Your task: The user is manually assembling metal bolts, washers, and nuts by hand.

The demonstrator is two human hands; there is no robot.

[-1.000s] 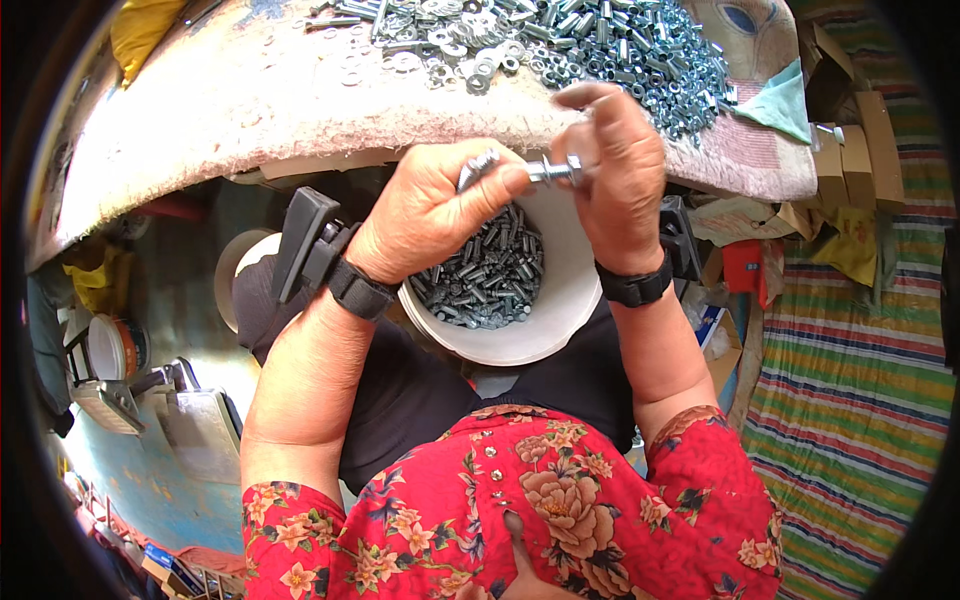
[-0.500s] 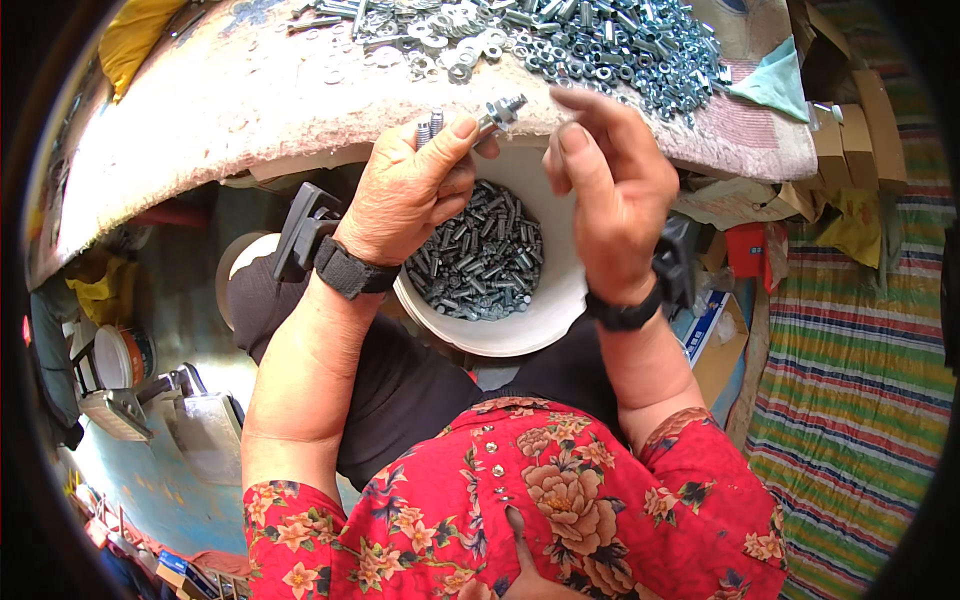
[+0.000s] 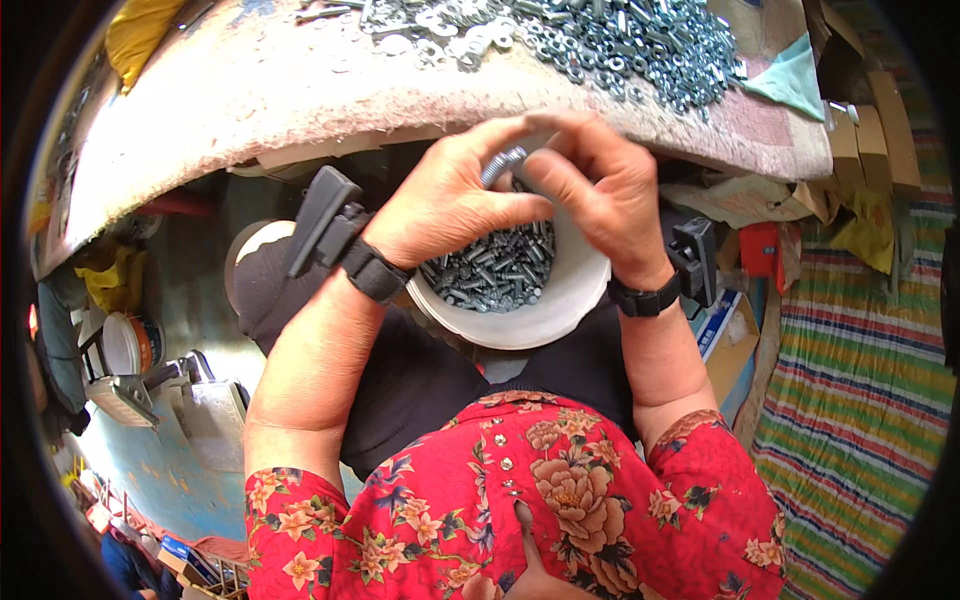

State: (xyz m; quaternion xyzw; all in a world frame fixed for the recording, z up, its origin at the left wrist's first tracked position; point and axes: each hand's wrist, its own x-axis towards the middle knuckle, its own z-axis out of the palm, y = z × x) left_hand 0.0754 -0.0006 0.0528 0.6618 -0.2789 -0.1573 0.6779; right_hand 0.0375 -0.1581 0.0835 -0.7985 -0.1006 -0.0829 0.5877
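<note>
Above the bucket my two hands meet, fingertips close together. My left hand [image 3: 445,200] curls around shiny metal bolts [image 3: 501,167], which point toward my right thumb; how many there are is partly hidden. My right hand [image 3: 610,195] has its fingers bent and its thumb beside the bolt end. What lies between the right fingertips is blurred and hard to make out. Beneath both hands, a white bucket [image 3: 545,328] between my knees holds many dark metal bolts or sleeves [image 3: 492,268].
Across the cloth-covered table [image 3: 290,90] lie piles of nuts [image 3: 640,50] and washers [image 3: 465,40]. A teal cloth [image 3: 790,80] rests at its right corner. Cardboard boxes [image 3: 885,130] stand to the right, above a striped sheet [image 3: 850,390]. A metal dustpan-like item [image 3: 210,420] lies left.
My left hand has turned and come lower and to the right. The right hand has moved in against it; before, the hands were apart and a bolt with a nut stuck out of the left.
</note>
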